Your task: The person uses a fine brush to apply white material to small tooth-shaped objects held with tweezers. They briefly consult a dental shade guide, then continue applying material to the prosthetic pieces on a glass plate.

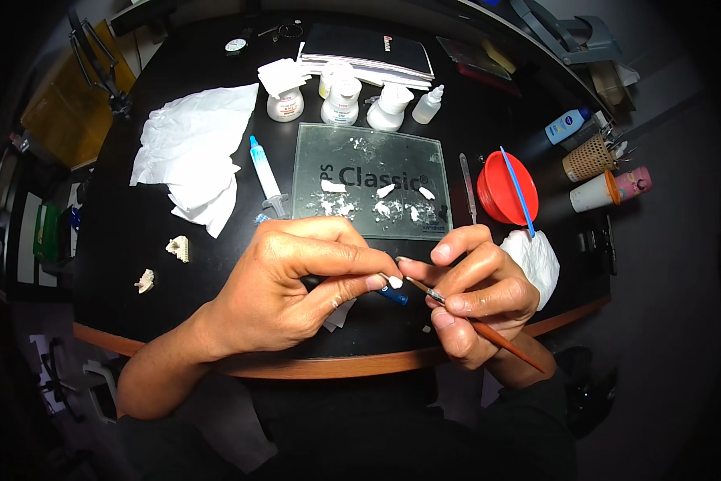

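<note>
Between the thumb and forefinger of my left hand (288, 280) is a small white tooth-shaped piece (395, 282), held above the near part of the table. My right hand (484, 289) grips a fine brush (500, 341) with a reddish-brown wooden handle. Its tip points left at the white piece, a small gap apart. Behind both hands lies a glass slab (308, 148) bearing several white lumps and crumbs of powder. Partly covered by my left fingers, a dark blue object (395, 297) lies below the white piece; its kind is hidden.
A blue-tipped syringe (262, 170) and paper towels (192, 144) lie left, beside two dental cast pieces (177, 248). White bottles (341, 104) stand behind the slab. On the right are a metal spatula (467, 188), red bowl (486, 188) with a blue stick (516, 188) across, and crumpled tissue (541, 260).
</note>
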`<state>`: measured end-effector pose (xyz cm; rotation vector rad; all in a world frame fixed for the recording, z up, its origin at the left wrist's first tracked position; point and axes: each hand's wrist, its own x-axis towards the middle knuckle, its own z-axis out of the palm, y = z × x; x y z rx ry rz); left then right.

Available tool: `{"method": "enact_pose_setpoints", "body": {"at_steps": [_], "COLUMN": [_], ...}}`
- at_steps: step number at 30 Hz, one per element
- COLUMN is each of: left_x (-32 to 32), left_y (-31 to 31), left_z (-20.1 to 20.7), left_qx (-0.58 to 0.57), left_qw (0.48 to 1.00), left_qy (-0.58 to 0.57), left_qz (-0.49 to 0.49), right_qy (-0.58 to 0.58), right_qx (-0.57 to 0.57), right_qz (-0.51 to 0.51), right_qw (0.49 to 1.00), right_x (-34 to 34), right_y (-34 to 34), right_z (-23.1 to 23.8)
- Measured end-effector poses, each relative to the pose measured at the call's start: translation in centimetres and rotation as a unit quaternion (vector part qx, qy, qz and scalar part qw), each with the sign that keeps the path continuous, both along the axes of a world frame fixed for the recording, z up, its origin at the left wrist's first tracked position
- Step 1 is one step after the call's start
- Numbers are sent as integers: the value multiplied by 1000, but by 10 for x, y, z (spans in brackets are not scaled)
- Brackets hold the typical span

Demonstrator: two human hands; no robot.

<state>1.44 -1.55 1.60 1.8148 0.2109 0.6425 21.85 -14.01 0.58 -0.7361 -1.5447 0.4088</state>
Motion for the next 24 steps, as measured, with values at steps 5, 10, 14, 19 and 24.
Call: {"method": "enact_pose_setpoints", "body": {"at_steps": [5, 10, 14, 19, 24], "left_x": [0, 1, 1, 0, 1], "left_y": [0, 1, 1, 2, 2], "left_z": [-2, -2, -1, 0, -1], "left_qx": [-3, 19, 7, 19, 18], "left_qw": [1000, 1000, 1000, 1000, 1000], "left_qy": [-4, -11, -9, -7, -9], "left_qz": [-14, -18, -19, -19, -20], "right_qy": [43, 27, 0, 8, 22], "right_qx": [-5, -3, -7, -6, -6], "right_qz": [13, 19, 17, 12, 0], "right_qw": [999, 999, 1000, 1000, 1000], "right_x": [0, 0, 3, -1, -1], "right_y": [1, 0, -1, 0, -1], "right_z": [-3, -1, 0, 0, -1]}}
